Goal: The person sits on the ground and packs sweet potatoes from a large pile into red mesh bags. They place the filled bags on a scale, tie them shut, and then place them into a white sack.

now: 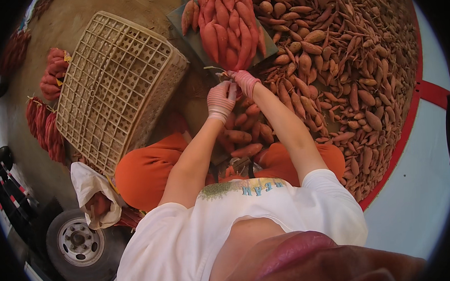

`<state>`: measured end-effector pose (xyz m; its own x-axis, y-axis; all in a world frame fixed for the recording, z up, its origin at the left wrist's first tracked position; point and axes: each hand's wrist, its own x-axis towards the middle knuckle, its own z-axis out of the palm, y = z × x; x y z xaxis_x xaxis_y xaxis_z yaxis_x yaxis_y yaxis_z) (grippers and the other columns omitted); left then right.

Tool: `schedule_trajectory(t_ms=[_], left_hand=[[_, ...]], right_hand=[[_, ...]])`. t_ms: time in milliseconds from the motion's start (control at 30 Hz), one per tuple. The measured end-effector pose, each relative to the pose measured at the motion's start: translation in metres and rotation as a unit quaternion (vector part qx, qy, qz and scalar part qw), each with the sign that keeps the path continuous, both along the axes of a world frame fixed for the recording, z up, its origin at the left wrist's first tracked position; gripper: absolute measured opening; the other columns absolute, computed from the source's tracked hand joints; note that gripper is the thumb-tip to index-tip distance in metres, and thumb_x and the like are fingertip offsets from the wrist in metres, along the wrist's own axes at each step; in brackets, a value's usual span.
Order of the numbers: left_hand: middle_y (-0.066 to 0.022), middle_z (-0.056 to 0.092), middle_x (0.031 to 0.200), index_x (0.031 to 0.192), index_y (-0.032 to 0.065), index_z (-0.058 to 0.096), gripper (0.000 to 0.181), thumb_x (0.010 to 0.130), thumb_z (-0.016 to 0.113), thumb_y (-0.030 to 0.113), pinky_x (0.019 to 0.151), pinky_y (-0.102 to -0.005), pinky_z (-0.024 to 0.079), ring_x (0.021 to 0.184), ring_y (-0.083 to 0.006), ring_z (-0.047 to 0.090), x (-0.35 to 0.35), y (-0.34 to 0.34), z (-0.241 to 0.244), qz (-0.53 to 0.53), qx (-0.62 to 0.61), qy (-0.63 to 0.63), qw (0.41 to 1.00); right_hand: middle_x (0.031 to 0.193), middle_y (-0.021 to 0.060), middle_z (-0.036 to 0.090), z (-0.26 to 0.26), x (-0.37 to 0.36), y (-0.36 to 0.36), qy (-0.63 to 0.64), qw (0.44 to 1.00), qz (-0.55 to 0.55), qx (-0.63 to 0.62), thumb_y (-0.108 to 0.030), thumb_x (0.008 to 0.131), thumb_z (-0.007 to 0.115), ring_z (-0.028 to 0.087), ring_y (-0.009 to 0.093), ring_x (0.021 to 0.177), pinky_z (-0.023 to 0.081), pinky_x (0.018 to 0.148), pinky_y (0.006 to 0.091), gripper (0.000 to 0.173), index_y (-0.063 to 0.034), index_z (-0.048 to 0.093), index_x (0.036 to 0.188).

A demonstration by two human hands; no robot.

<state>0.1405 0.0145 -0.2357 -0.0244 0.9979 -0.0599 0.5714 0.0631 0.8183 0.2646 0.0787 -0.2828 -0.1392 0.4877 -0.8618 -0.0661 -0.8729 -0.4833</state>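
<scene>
A red mesh bag of sweet potatoes (229, 31) lies on a dark flat board (202, 47) in front of me, its gathered end towards me. My left hand (221, 99), in a pink-striped glove, and my right hand (246, 82), in a similar glove, meet at that gathered end. Both have their fingers closed on it. A thin pale tie (213, 68) sticks out beside the fingers; its other part is hidden by them. Below my hands, between my knees, lie loose sweet potatoes (247, 151).
An upturned plastic crate (113, 85) stands at the left. Filled red mesh bags (45, 129) lie beyond it, with a white sack (95, 195) nearer me. A large heap of sweet potatoes (357, 67) covers the right. A truck wheel (80, 241) is at lower left.
</scene>
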Motion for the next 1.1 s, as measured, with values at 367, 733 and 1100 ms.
schedule_trajectory(t_ms=[367,733,1100], left_hand=[[-0.0125,0.048,0.134,0.134,0.0168,0.046,0.079,0.081,0.047,0.075,0.104,-0.0651,0.028,0.125,-0.0380,0.043,0.015,0.128,0.027,0.129,-0.292,-0.835,0.448],[-0.0102,0.039,0.143,0.139,0.0205,0.038,0.077,0.083,0.034,0.074,0.106,-0.0581,0.028,0.127,-0.0330,0.041,0.054,0.136,0.111,-0.131,-0.061,-0.973,0.181],[-0.0179,0.057,0.105,0.105,0.0125,0.058,0.055,0.077,0.054,0.060,0.074,-0.0499,0.045,0.092,-0.0349,0.056,-0.070,0.067,0.317,-0.427,0.176,-0.700,0.544]], right_hand=[[0.080,0.0012,0.063,0.177,0.024,0.064,-0.037,0.956,-0.080,0.281,-0.033,0.091,0.061,0.059,0.012,0.068,0.048,0.063,0.0249,0.028,-0.0059,0.065,0.098],[0.096,0.0022,0.062,0.358,0.004,-0.041,-0.111,0.940,0.060,0.318,-0.034,0.094,0.060,0.057,0.008,0.086,0.046,0.081,0.0226,0.033,-0.0013,0.064,0.099],[0.104,0.0068,0.066,0.417,-0.031,-0.093,0.008,0.852,0.148,0.502,-0.035,0.093,0.062,0.063,0.012,0.093,0.050,0.088,0.0253,0.037,-0.0024,0.064,0.111]])
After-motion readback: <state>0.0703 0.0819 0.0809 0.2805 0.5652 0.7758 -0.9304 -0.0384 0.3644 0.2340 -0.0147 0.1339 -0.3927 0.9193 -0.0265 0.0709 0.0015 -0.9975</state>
